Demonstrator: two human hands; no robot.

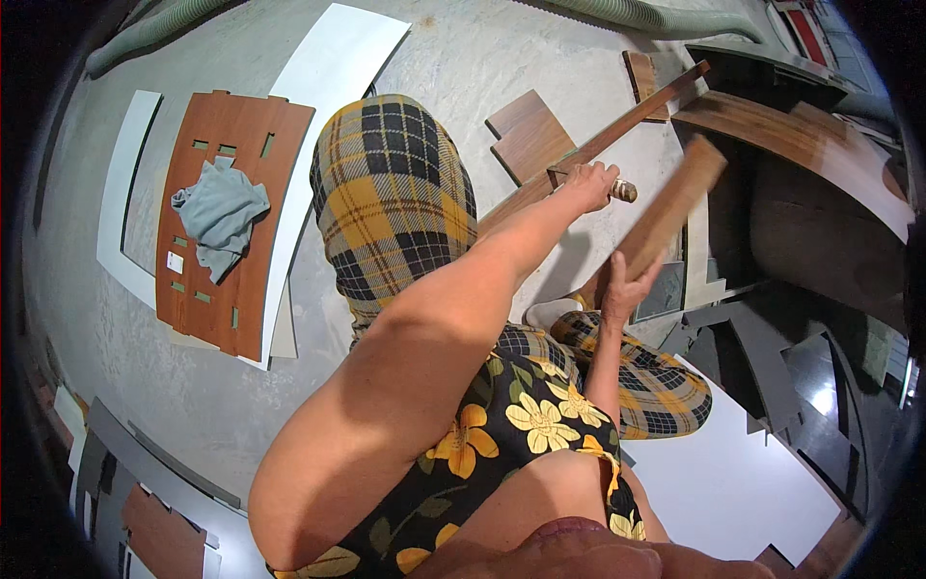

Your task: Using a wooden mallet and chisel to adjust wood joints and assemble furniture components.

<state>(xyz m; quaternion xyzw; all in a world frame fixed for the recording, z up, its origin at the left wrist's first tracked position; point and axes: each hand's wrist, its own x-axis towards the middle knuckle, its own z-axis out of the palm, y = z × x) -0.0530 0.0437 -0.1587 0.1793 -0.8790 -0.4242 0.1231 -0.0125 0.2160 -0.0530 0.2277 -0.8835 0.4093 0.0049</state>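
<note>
Your left arm (415, 347) is stretching up and rightward, while your right forearm (606, 372) is rising nearer your body. A long brown strip (637, 119) is slanting past your left hand (589, 186); your right hand (629, 285) is gripping a shorter, wood-grained board (672, 205), its upper end blurring. Your left hand is wrapping round a small metal-ended tool (625, 192) beside that board

It's a black top (511, 475) up front, bursting with big yellow flowers (540, 421) and touches of dull green! Below come plaid trousers (395, 174), mustard, grey and black, thin pale lines crisscrossing the dark squares. Pale footwear (553, 311) there, and the left hand (586, 188) and right hand (632, 288) are both bare, the left arm (434, 318) too.
</note>
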